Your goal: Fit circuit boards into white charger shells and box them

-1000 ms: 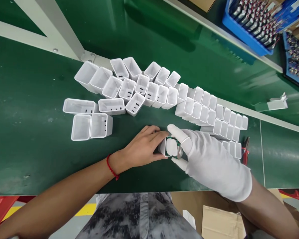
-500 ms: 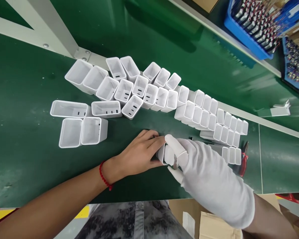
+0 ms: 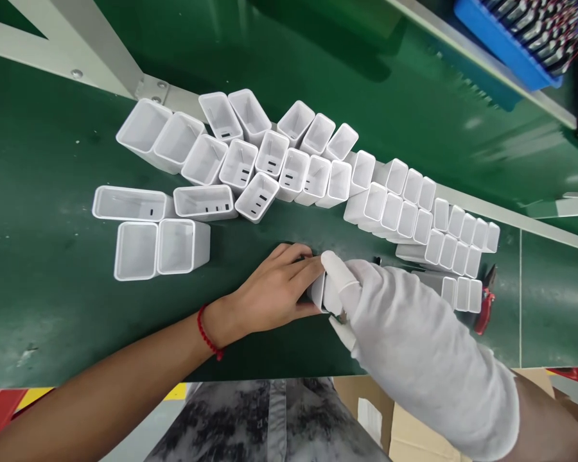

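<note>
My bare left hand (image 3: 282, 289), with a red bead bracelet on its wrist, is wrapped round a small white plastic case (image 3: 316, 294) just over the green bench. My right hand (image 3: 354, 295) wears a white glove and white finger cots. Its thumb and fingers close in at the open end of that case, and a small metallic glint shows between them. What they grip is mostly hidden. Beyond both hands stand rows of open white plastic cases (image 3: 272, 154), several with dark slots inside.
Red-handled pliers (image 3: 484, 308) lie at the right, by the last white cases. A metal frame leg (image 3: 91, 51) is bolted down at the back left. Above, a blue tray (image 3: 515, 48) of wired parts sits on a shelf. Cardboard (image 3: 414, 430) lies below the bench edge.
My view has shifted a little, so the cases on the right appear farther right. Both hands stay together at the small case, with only slight movement of the right fingers.
</note>
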Tool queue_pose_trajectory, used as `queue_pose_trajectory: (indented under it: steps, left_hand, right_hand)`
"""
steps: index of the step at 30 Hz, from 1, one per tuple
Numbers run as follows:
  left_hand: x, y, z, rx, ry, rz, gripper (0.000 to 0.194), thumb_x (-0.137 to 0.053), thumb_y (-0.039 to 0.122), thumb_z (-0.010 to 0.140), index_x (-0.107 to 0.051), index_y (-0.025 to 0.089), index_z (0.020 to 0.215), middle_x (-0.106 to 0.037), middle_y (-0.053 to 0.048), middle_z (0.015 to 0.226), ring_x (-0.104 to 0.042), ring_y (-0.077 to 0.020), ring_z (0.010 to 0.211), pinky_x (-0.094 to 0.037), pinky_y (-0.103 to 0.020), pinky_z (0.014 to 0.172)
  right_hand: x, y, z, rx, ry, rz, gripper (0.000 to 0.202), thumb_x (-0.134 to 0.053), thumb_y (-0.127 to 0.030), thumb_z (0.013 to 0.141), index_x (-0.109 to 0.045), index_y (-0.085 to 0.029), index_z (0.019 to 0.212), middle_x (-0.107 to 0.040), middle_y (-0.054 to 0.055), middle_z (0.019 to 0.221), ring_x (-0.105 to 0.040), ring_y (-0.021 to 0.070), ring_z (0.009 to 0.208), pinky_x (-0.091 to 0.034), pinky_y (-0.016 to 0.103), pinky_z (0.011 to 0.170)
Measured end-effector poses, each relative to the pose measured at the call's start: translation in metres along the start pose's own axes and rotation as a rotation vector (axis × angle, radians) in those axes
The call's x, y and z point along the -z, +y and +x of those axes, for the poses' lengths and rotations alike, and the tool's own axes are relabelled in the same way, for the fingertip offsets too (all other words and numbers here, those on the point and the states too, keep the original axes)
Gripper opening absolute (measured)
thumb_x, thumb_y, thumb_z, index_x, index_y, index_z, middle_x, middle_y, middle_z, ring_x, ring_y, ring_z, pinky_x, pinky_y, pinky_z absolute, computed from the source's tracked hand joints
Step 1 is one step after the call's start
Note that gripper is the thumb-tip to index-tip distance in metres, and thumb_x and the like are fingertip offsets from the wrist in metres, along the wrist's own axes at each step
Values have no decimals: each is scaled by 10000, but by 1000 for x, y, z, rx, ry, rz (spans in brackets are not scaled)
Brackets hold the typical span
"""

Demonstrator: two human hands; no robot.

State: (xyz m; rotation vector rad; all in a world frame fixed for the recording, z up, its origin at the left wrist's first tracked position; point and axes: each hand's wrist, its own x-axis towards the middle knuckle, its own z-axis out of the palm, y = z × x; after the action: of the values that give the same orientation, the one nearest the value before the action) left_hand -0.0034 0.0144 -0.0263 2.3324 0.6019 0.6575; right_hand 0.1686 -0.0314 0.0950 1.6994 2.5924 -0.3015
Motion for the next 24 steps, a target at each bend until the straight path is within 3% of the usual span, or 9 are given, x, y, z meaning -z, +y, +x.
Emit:
queue_pose_trajectory:
  steps: [6, 14, 20, 24]
  left_hand:
    - [0, 0, 1, -27, 4, 22, 543, -738, 379, 872, -518, 109, 1288, -707, -133, 1100, -569, -316, 1117, -459, -426, 891]
    - [1, 0, 0, -36, 20, 30, 579, -803, 356, 811, -537, 93, 1252, -712, -145, 1097, -573, -325, 1101, -469, -429, 877]
    - [0, 0, 2, -31, 20, 9, 602, -822, 350, 792, -538, 75, 1246, -719, -136, 1047, -578, -337, 1091, -471, -436, 863]
    - [1, 1, 2, -20, 10, -2, 573, -815, 340, 801, -536, 89, 1235, -717, -131, 1041, -578, -329, 1085, -471, -429, 853]
  right_hand:
    - [-1, 3, -3, 82, 116, -267, 496, -542, -194, 878, -474, -121, 1365, -664, 102, 830, -567, 221, 613, -434, 341, 561]
    - [-2, -1, -2, 134, 169, -275, 328, -554, -130, 858, -564, -95, 1184, -642, 78, 857, -491, 176, 641, -372, 316, 596]
    - [-1, -2, 0, 104, 112, -306, 194, -576, -180, 876, -636, -118, 1050, -612, 46, 748, -465, 163, 580, -333, 301, 555]
    - [-2, -2, -1, 96, 70, -295, 241, -558, -168, 885, -617, -130, 1115, -630, 58, 797, -492, 168, 606, -359, 303, 589]
